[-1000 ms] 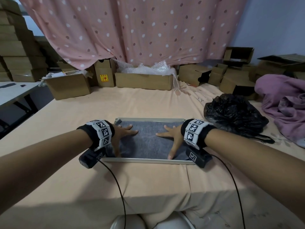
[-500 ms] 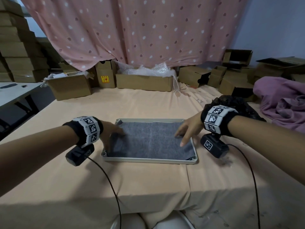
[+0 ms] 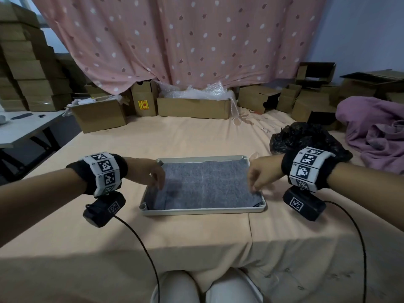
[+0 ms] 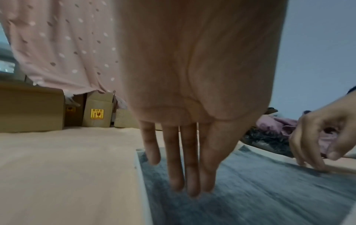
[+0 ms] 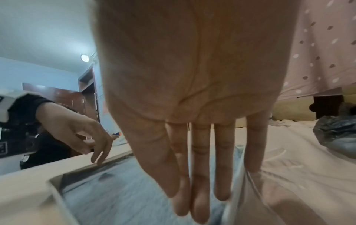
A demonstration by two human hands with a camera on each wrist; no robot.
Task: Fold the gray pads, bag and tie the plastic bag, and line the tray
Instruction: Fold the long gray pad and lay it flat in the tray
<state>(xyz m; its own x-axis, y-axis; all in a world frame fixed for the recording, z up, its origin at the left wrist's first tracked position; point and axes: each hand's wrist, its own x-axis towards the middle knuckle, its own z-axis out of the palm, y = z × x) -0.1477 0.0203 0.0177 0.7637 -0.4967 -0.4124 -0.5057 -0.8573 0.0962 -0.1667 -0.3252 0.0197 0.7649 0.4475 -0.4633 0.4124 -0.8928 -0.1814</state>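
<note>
The tray (image 3: 203, 212) lies flat on the peach-covered counter (image 3: 196, 138), its near rim set back from the counter's front edge; open cloth runs outward from the left hand's (image 3: 153, 174) fingers and on past the tray's far rim to a row of cardboard boxes (image 3: 193, 107); outward from the right hand's (image 3: 260, 174) fingers the room is tighter, with the black plastic bag (image 3: 306, 136) sitting just behind that wrist and a purple cloth (image 3: 371, 132) heaped beyond it; the gray pad (image 3: 203, 184) lines the tray floor, spread flat with a pale crease down its middle, and it lies directly beneath and between the two sets of fingers; the left fingers (image 4: 190, 175) hang straight and close together over the pad's left border, just inside the tray wall, holding nothing; the right fingers (image 5: 200, 182) hang likewise, relaxed and empty, above the pad's right border, with the little finger out past the tray's right wall; whether any fingertip touches the pad cannot be told; compared with a second ago, when both palms lay pressed flat on the pad near its middle, the hands have lifted and drawn apart to the tray's two sides, leaving the pad fully uncovered.
</note>
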